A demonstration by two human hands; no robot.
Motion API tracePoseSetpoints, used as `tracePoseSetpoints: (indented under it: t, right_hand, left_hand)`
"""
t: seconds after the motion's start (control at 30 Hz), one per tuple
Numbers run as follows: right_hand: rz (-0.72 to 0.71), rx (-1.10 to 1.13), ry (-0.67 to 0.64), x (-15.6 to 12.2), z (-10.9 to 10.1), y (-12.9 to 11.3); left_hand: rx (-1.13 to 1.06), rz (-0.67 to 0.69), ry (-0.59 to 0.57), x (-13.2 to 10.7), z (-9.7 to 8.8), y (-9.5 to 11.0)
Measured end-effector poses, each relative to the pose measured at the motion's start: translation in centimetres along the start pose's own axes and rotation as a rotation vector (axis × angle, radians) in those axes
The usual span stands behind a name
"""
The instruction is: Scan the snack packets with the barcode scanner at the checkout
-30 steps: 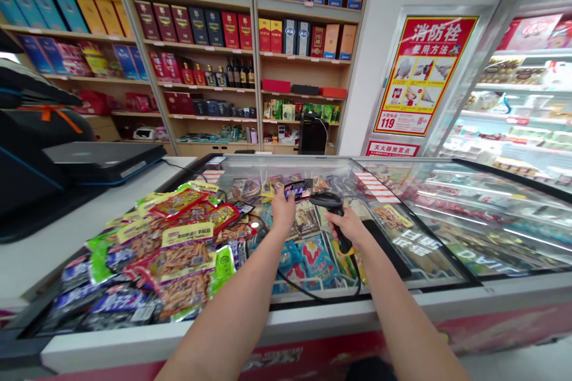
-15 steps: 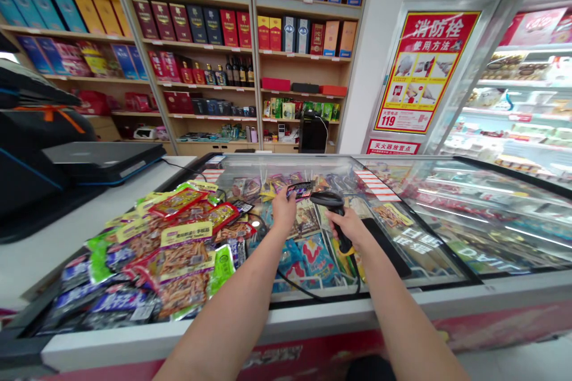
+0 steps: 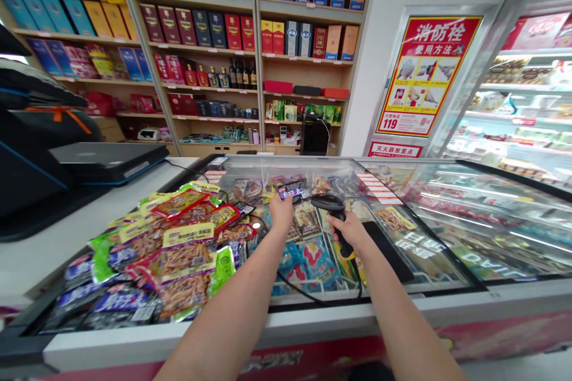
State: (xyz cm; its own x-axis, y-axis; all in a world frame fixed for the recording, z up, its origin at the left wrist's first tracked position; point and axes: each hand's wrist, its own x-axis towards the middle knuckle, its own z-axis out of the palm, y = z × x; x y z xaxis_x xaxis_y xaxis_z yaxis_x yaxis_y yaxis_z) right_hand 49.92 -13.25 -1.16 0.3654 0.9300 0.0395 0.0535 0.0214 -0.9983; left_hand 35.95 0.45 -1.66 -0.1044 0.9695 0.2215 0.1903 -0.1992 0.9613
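My left hand is closed on a small dark snack packet, held up above the glass lid of a chest freezer. My right hand grips the handle of a black barcode scanner, whose head points left at the packet from a few centimetres away. The scanner's black cable loops down over the glass towards me. A heap of snack packets in red, yellow, green and purple lies on the lid to the left of my left arm.
A dark flat device lies on the glass just right of my right hand. A black till with a laptop-like unit stands on the white counter at left. Shelves of boxed goods fill the back wall; an open chiller stands at right.
My left hand has tilted and shifted the packet slightly left in front of the scanner head. The right hand and scanner have barely moved.
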Motion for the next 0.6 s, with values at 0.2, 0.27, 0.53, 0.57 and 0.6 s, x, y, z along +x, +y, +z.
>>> tracePoseSetpoints:
  t: [0.2,0.27,0.53,0.57,0.6]
  right_hand:
    - [-0.009,-0.001,0.003,-0.2,0.1,-0.1]
    - [-0.006,-0.009,-0.003,-0.2,0.1,-0.2]
    - [-0.027,-0.043,-0.019,-0.2,0.1,-0.1]
    - [-0.026,-0.042,-0.018,-0.2,0.0,0.0]
    - [-0.025,-0.04,-0.017,-0.1,0.0,0.0]
  left_hand:
    - [-0.098,-0.03,0.009,0.3,0.7,-1.1]
    - [-0.136,-0.03,0.004,0.5,1.0,-1.5]
    - [-0.127,-0.045,0.013,0.6,1.3,-1.7]
    - [-0.121,-0.044,0.011,0.6,1.2,-1.6]
    - [-0.116,-0.043,0.01,0.5,1.1,-1.5]
